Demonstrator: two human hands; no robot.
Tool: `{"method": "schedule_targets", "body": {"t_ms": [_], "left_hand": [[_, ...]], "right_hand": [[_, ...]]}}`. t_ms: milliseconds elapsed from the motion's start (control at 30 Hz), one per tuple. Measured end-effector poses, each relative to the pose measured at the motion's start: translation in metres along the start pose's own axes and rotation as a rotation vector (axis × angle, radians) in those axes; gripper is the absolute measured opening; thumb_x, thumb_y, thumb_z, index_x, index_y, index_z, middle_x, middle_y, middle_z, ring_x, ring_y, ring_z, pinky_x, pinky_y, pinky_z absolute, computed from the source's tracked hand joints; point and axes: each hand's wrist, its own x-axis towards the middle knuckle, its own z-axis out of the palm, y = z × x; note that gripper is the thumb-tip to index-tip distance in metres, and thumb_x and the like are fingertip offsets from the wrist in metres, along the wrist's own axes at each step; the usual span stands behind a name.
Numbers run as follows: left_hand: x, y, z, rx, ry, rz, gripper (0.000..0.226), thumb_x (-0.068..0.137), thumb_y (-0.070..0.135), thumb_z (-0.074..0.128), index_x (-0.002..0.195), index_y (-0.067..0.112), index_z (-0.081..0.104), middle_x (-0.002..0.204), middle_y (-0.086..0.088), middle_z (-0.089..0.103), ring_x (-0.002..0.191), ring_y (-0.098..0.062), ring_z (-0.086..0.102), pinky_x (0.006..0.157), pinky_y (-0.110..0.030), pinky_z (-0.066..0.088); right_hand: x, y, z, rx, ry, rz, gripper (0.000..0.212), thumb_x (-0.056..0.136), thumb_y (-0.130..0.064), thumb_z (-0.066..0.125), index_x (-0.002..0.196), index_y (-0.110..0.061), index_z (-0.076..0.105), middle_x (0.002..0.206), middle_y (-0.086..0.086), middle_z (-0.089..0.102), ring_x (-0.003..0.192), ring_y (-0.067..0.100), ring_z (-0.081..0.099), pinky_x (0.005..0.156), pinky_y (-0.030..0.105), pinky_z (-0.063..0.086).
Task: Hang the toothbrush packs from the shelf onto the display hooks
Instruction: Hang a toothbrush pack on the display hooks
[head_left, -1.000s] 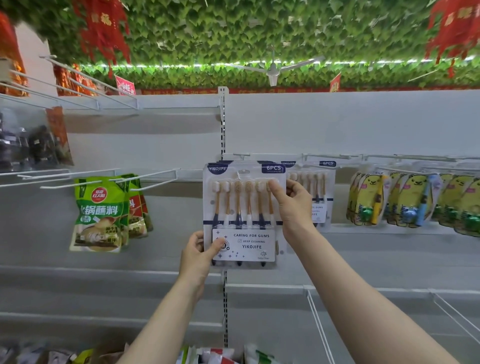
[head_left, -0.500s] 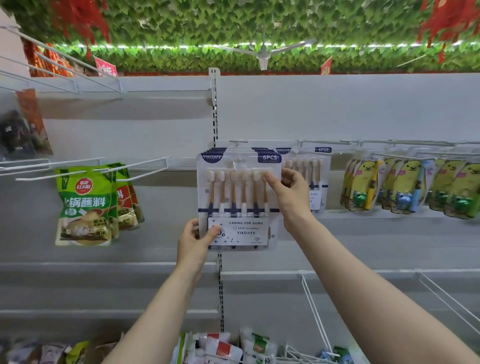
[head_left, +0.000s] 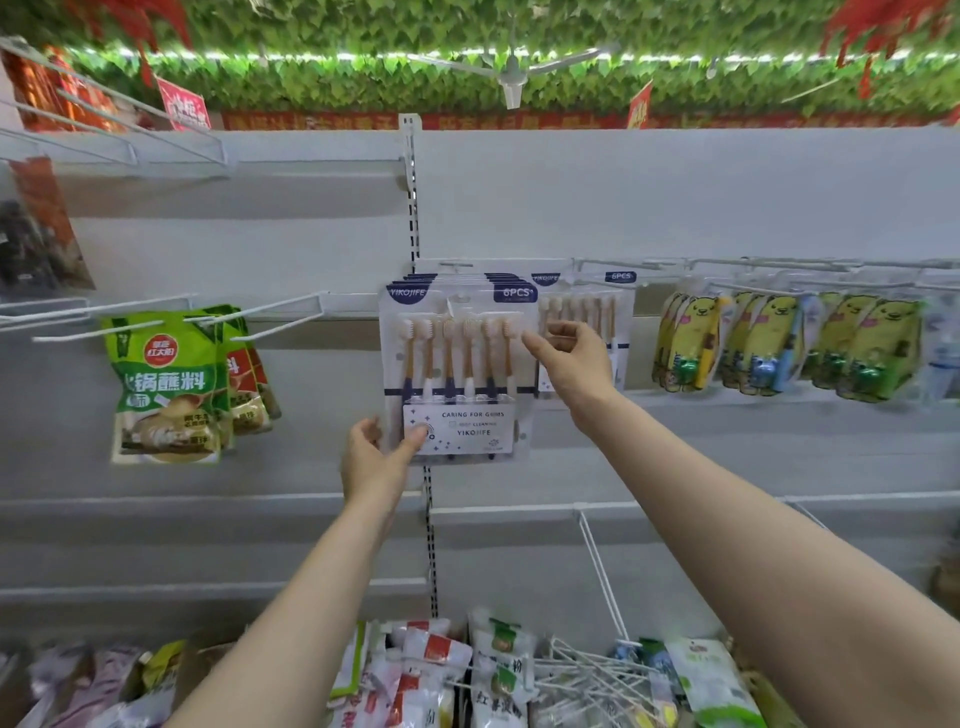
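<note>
Against the white back panel, the pack hangs frontmost on its hook, left hand pinching its lower corner, right hand relaxed, fingertips touching its edge; next, likely let go.

Front toothbrush pack: clear blister, six tan-handled brushes standing upright, navy header, white label. It sits upright at the front of a stack on the display hook. My left hand pinches its lower-left corner; my right hand is at its right edge. More packs hang just right of it.
</note>
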Motion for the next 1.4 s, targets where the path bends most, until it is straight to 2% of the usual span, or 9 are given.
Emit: {"method": "schedule_targets", "body": {"t_ms": [67,100,167,300,467,633,867,1067,1400], "left_hand": [[-0.014,0.011,-0.001,0.175,0.131,0.046,0.084,0.075,0.043,0.082,0.142,0.014,0.040,0.145,-0.007,0.047,0.133,-0.027,0.043,0.111,-0.044,0.036],[-0.023,0.018,-0.001,0.258,0.181,0.099,0.084,0.076,0.042,0.081,0.143,0.014,0.039,0.146,-0.008,0.045,0.135,-0.029,0.039,0.112,-0.045,0.034],[-0.044,0.036,0.005,0.412,0.225,0.228,0.082,0.078,0.039,0.080,0.144,0.015,0.039,0.146,-0.010,0.043,0.135,-0.030,0.036,0.111,-0.045,0.033],[-0.093,0.076,0.048,0.686,0.144,0.468,0.070,0.083,0.040,0.074,0.142,0.019,0.042,0.143,-0.010,0.042,0.131,-0.031,0.037,0.107,-0.044,0.038],[-0.178,0.125,0.150,0.925,-0.026,0.595,0.063,0.092,0.052,0.058,0.143,0.017,0.042,0.140,-0.013,0.043,0.130,-0.034,0.038,0.104,-0.045,0.037],[-0.266,0.158,0.275,0.966,-0.202,0.642,0.061,0.093,0.057,0.051,0.136,0.014,0.047,0.136,-0.015,0.045,0.127,-0.036,0.041,0.101,-0.046,0.041],[-0.372,0.182,0.438,0.911,-0.443,0.710,0.067,0.092,0.063,0.047,0.138,0.014,0.045,0.138,-0.013,0.046,0.128,-0.035,0.042,0.101,-0.048,0.043],[-0.423,0.207,0.551,0.868,-0.554,0.826,0.069,0.093,0.062,0.047,0.142,0.013,0.043,0.141,-0.013,0.046,0.131,-0.034,0.041,0.105,-0.049,0.041],[-0.486,0.244,0.798,0.718,-0.716,0.963,0.065,0.093,0.060,0.050,0.139,0.014,0.045,0.140,-0.012,0.046,0.129,-0.033,0.042,0.104,-0.048,0.042]], "right_hand": [[-0.004,0.003,-0.023,-0.147,-0.036,-0.035,0.055,0.088,-0.038,0.073,0.133,-0.012,0.053,0.121,0.002,0.062,0.098,0.013,0.061,0.075,0.024,0.053],[-0.005,0.005,-0.037,-0.239,-0.059,-0.069,0.057,0.089,-0.039,0.072,0.135,-0.012,0.052,0.128,0.003,0.060,0.105,0.016,0.061,0.085,0.031,0.054],[-0.010,0.009,-0.069,-0.446,-0.116,-0.144,0.059,0.091,-0.042,0.068,0.139,-0.013,0.050,0.137,0.004,0.057,0.122,0.022,0.055,0.101,0.039,0.047],[-0.019,0.011,-0.151,-0.803,-0.165,-0.279,0.058,0.092,-0.050,0.062,0.139,-0.018,0.050,0.140,0.009,0.052,0.129,0.028,0.048,0.100,0.042,0.046],[-0.036,0.012,-0.287,-1.125,-0.181,-0.403,0.051,0.096,-0.053,0.054,0.134,-0.019,0.055,0.132,0.010,0.056,0.122,0.033,0.050,0.092,0.042,0.046],[-0.052,0.030,-0.439,-1.317,-0.158,-0.328,0.054,0.097,-0.058,0.045,0.134,-0.019,0.053,0.132,0.011,0.056,0.122,0.034,0.050,0.094,0.044,0.046],[-0.070,0.062,-0.626,-1.369,-0.096,-0.153,0.059,0.097,-0.059,0.045,0.140,-0.019,0.048,0.141,0.008,0.051,0.128,0.030,0.048,0.100,0.045,0.047],[-0.062,0.089,-0.735,-1.337,-0.005,-0.044,0.057,0.096,-0.054,0.049,0.139,-0.017,0.047,0.135,0.010,0.053,0.124,0.030,0.050,0.094,0.042,0.048],[0.018,0.155,-0.940,-1.406,0.070,0.147,0.061,0.096,-0.057,0.050,0.144,-0.022,0.043,0.143,0.007,0.047,0.126,0.026,0.050,0.096,0.043,0.050]]}}
